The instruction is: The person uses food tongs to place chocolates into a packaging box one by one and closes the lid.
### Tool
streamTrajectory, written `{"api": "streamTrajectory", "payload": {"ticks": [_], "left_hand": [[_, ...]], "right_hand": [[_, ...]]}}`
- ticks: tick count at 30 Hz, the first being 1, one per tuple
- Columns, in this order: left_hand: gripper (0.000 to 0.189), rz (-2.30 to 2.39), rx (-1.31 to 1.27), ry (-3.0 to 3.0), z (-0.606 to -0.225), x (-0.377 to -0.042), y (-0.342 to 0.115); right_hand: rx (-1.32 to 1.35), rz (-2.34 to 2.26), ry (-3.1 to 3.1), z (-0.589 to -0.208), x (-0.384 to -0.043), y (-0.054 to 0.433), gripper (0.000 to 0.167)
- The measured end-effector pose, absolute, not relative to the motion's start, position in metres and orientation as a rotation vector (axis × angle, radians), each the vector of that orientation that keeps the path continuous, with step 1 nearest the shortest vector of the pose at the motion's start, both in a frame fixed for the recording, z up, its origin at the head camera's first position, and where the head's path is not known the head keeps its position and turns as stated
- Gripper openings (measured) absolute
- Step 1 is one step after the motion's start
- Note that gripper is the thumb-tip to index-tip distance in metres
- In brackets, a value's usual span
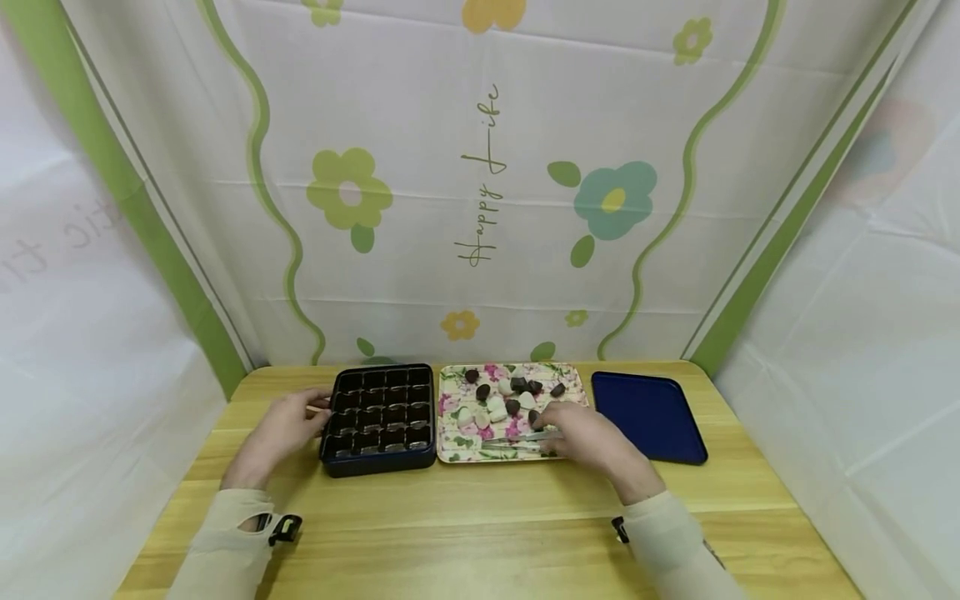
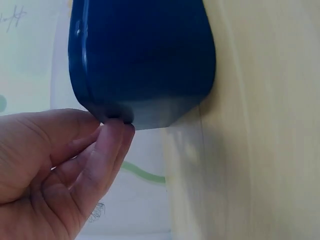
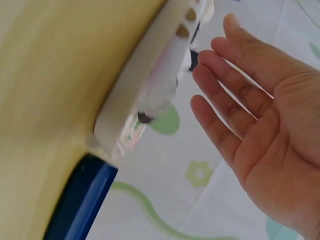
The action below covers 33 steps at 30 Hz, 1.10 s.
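Observation:
A deep blue box (image 1: 378,467) stands left of centre in the head view, with a dark, gridded insert (image 1: 382,410) of several small compartments. My left hand (image 1: 288,429) is at the box's left side, its fingertips touching the wall near the rim in the left wrist view. Tweezers (image 1: 517,438) lie across the near part of a floral tray (image 1: 450,455). Just over that tray's right side, my right hand (image 1: 588,435) hovers, fingers spread and slightly bent with nothing held in the right wrist view. Dark pebbles (image 1: 483,390) and white pebbles (image 1: 497,407) are scattered over the tray.
To the right of the tray lies a flat blue lid (image 1: 648,417). Everything stands toward the back of a wooden table (image 1: 465,525). A printed curtain (image 1: 420,250) hangs behind the table, with white cloth at both sides.

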<state>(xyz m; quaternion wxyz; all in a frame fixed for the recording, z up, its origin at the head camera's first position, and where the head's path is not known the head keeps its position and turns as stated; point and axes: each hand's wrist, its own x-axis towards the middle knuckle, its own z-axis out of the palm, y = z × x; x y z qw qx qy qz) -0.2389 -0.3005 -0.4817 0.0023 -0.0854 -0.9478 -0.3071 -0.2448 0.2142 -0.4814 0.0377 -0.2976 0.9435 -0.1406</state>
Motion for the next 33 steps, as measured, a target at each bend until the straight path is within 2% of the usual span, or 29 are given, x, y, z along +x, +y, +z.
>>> {"api": "streamTrajectory", "payload": {"ticks": [7, 14, 19, 25, 33], "left_hand": [[0.049, -1.036, -0.295, -2.989, -0.481, -0.242, -0.299], [0.051, -1.23, -0.358, -2.97, -0.481, -0.242, -0.307], [0.05, -1.221, -0.381, -2.984, -0.482, -0.245, -0.313], [0.047, -1.036, -0.446, -2.956, -0.485, -0.252, -0.316], [0.051, -0.923, -0.518, -2.998, -0.489, -0.271, -0.316]], "right_hand": [[-1.118, -0.24, 2.971, -0.496, -0.241, 0.198, 0.012], [-0.958, -0.171, 3.051, -0.505, -0.237, 0.187, 0.012], [-0.937, -0.177, 3.091, -0.502, -0.237, 0.184, 0.011], [-0.779, -0.643, 3.03, -0.49, -0.243, 0.192, 0.017], [-0.702, -1.169, 2.834, -0.48, -0.248, 0.197, 0.037]]}}
